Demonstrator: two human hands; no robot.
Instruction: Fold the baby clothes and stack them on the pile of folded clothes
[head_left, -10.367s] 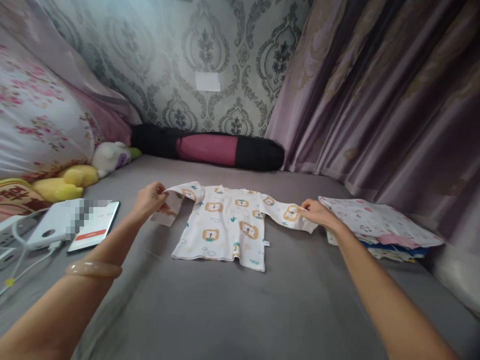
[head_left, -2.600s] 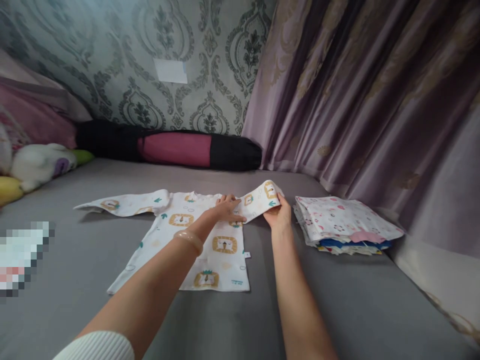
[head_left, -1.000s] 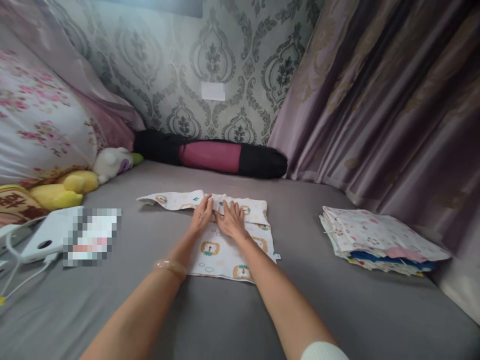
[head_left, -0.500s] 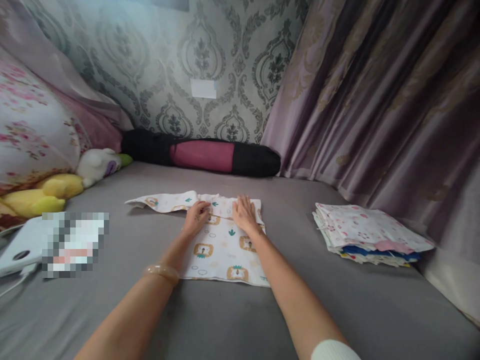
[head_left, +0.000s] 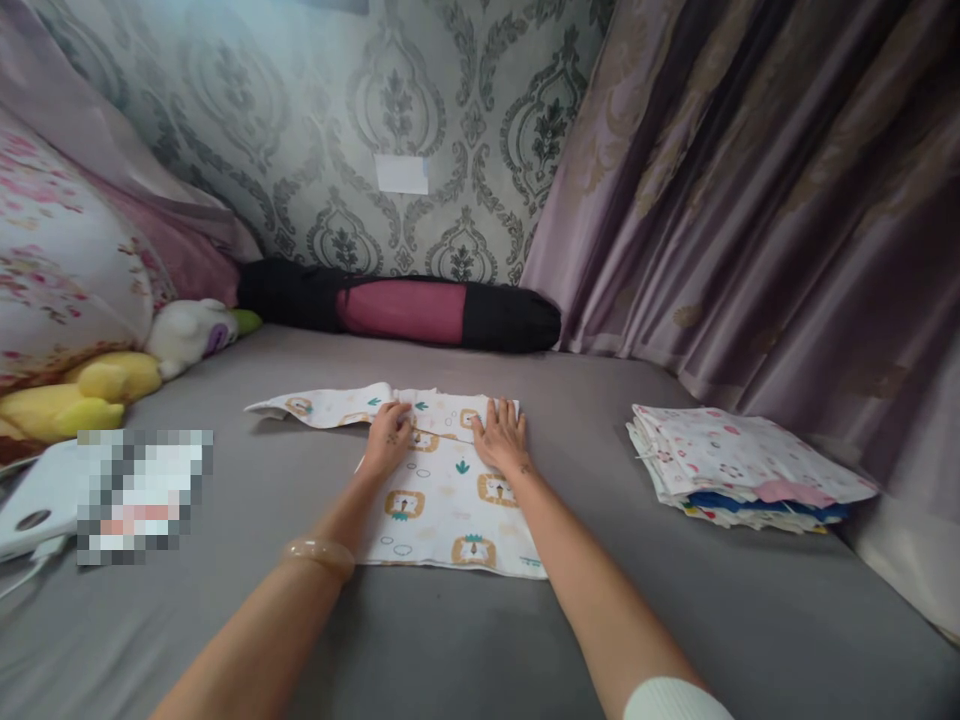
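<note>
A child's long-sleeved top (head_left: 442,500), white with lion faces and small green leaves, lies flat on the grey bed sheet. One sleeve stretches out to the left, its cuff end slightly raised. Along the upper edge, a strip of the same cloth lies across the body of the top. My left hand (head_left: 390,438) is at the base of the left sleeve, fingers curled down and closed on the fabric. Pressed flat near the upper right corner, my right hand (head_left: 501,436) has its fingers spread and grips nothing.
To the right is a stack of folded clothes (head_left: 750,455). A white device with a cable (head_left: 45,500) and a blurred-out item (head_left: 146,495) lie left. Plush toys (head_left: 82,395) rest by a floral pillow (head_left: 64,270). A black and maroon long bag (head_left: 401,310) lines the wall.
My right hand has slid slightly right, its fingers spreading on the cloth near the corner. My left hand stays at the sleeve base. The view has shifted a little.
</note>
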